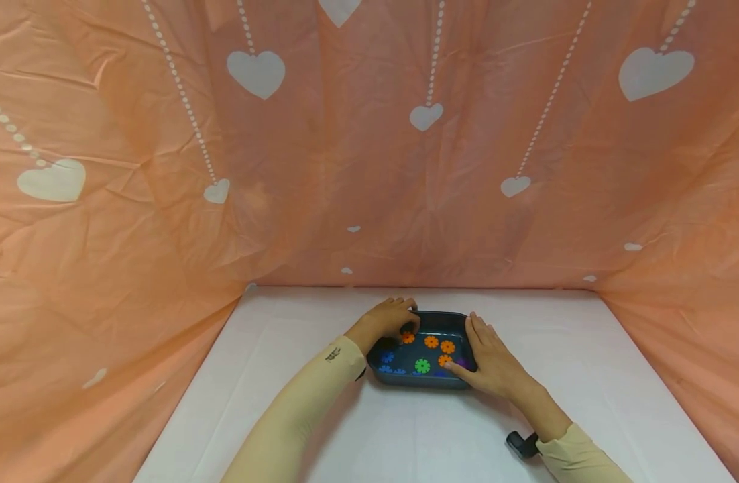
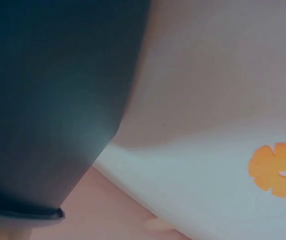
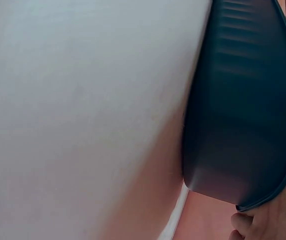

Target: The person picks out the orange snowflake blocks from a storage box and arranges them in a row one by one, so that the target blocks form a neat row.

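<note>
Left hand grips rear-left rim, right hand right end, of dark tray at mid-desk; flower pieces inside. Tray probably light, stiff, smooth-walled: best held by opposite rims

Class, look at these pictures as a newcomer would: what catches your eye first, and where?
Bright orange, green and blue flowers inside the dark tray on the white table. Then the left hand at the tray's left end and the right hand at its right. Behind, an orange-pink cloth with pale hearts.
</note>
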`<action>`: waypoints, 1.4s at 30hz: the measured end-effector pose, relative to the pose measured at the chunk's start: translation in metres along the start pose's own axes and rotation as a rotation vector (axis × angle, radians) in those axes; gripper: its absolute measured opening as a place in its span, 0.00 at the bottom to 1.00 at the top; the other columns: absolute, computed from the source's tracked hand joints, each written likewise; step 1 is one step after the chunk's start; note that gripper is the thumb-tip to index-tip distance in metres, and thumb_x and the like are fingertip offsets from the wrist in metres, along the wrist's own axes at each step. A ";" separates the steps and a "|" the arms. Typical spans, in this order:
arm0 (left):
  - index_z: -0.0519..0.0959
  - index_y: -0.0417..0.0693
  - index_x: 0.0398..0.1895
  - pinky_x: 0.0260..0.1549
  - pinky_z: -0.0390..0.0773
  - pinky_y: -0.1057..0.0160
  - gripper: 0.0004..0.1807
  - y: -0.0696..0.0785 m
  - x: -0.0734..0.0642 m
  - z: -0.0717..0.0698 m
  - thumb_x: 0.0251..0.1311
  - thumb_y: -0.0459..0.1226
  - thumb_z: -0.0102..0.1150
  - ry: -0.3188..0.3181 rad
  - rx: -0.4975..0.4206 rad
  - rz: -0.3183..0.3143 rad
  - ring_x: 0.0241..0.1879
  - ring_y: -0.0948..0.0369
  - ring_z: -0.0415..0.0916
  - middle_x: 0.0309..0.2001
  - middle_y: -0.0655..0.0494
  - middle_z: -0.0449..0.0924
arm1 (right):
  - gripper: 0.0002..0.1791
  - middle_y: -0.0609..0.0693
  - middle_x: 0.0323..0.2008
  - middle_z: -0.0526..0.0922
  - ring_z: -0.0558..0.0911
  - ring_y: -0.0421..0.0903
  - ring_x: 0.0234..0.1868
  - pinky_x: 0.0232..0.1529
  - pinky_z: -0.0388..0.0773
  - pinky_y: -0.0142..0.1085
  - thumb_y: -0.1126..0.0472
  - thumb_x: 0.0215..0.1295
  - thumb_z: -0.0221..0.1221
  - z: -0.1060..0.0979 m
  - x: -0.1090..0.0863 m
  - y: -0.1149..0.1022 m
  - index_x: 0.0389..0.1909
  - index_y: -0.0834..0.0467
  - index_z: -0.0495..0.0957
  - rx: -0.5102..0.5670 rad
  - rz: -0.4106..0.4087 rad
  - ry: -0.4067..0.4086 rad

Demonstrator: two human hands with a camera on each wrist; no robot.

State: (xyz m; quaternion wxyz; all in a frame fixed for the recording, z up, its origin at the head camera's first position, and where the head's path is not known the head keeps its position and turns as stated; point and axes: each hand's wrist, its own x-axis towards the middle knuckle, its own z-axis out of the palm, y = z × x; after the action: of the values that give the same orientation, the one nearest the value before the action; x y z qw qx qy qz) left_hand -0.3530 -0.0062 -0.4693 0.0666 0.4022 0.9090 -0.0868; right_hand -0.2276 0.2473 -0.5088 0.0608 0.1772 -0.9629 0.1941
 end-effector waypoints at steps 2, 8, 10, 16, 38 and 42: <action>0.87 0.68 0.50 0.75 0.65 0.54 0.15 0.000 0.000 0.000 0.61 0.45 0.80 0.000 0.002 0.005 0.74 0.56 0.68 0.75 0.58 0.68 | 0.63 0.73 0.83 0.47 0.52 0.69 0.84 0.81 0.49 0.62 0.31 0.70 0.63 0.000 0.000 0.000 0.81 0.77 0.49 0.002 0.000 -0.001; 0.86 0.67 0.45 0.74 0.66 0.56 0.12 0.001 -0.002 -0.001 0.62 0.46 0.79 0.006 0.010 0.013 0.72 0.57 0.69 0.74 0.58 0.69 | 0.63 0.73 0.83 0.48 0.52 0.69 0.84 0.81 0.49 0.61 0.31 0.70 0.63 0.000 -0.001 -0.001 0.81 0.77 0.49 0.000 -0.002 0.002; 0.86 0.67 0.45 0.74 0.66 0.56 0.12 0.001 -0.002 -0.002 0.61 0.46 0.80 0.004 0.005 0.011 0.72 0.57 0.69 0.74 0.58 0.69 | 0.63 0.74 0.82 0.48 0.53 0.70 0.83 0.80 0.50 0.62 0.31 0.70 0.63 0.000 0.000 -0.001 0.81 0.77 0.49 -0.002 -0.011 0.012; 0.86 0.66 0.45 0.73 0.67 0.58 0.12 0.001 -0.003 -0.002 0.61 0.46 0.80 -0.011 0.004 0.015 0.68 0.59 0.71 0.72 0.58 0.70 | 0.62 0.74 0.82 0.48 0.53 0.70 0.83 0.80 0.50 0.62 0.32 0.71 0.63 -0.001 -0.001 -0.001 0.80 0.78 0.49 0.003 -0.013 0.014; 0.79 0.63 0.39 0.76 0.64 0.55 0.14 -0.004 -0.013 -0.006 0.61 0.45 0.80 0.025 -0.148 -0.011 0.72 0.57 0.66 0.73 0.59 0.69 | 0.62 0.75 0.81 0.52 0.56 0.70 0.82 0.80 0.53 0.62 0.32 0.70 0.64 -0.001 -0.001 -0.002 0.80 0.78 0.51 -0.022 -0.028 0.037; 0.79 0.62 0.40 0.71 0.69 0.56 0.15 -0.007 -0.019 -0.011 0.61 0.46 0.80 0.080 -0.230 -0.002 0.66 0.57 0.70 0.69 0.59 0.71 | 0.62 0.75 0.82 0.51 0.55 0.70 0.82 0.80 0.52 0.62 0.32 0.69 0.64 0.000 -0.001 -0.001 0.80 0.78 0.51 -0.024 -0.023 0.030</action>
State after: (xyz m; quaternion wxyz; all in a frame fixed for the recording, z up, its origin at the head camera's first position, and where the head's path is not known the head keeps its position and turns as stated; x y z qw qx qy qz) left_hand -0.3457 -0.0220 -0.4539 0.0760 0.3940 0.9153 0.0341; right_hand -0.2263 0.2465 -0.5082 0.0798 0.1843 -0.9621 0.1843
